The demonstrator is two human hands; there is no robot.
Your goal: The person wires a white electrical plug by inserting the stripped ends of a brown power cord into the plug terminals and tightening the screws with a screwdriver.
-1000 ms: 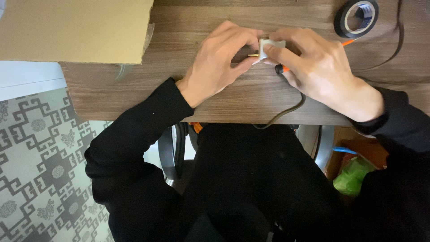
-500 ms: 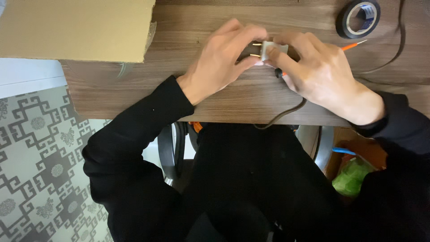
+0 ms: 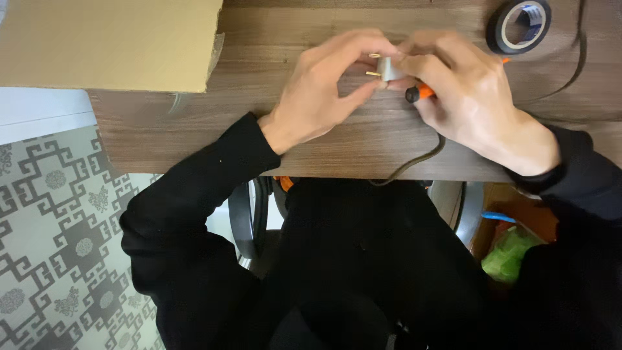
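I see both hands meeting over the far half of the wooden table (image 3: 194,139), pressed close together around a small grey plug (image 3: 387,68). My left hand (image 3: 321,91) pinches the plug between thumb and fingers, and 2 brass prongs stick out of it toward the left. My right hand (image 3: 473,97) closes on the plug's other side and also grips an orange-handled screwdriver (image 3: 421,94), whose dark end shows just below the plug; an orange tip peeks out past the knuckles. A dark cord (image 3: 418,159) runs from under the right hand, curves across the wood and drops over the near edge toward my lap. A roll of black tape (image 3: 519,24) lies flat on the table, near the right hand but not touching it. A cardboard box (image 3: 110,42) covers the table's far left corner, well apart from the hands. Both sleeves are black.
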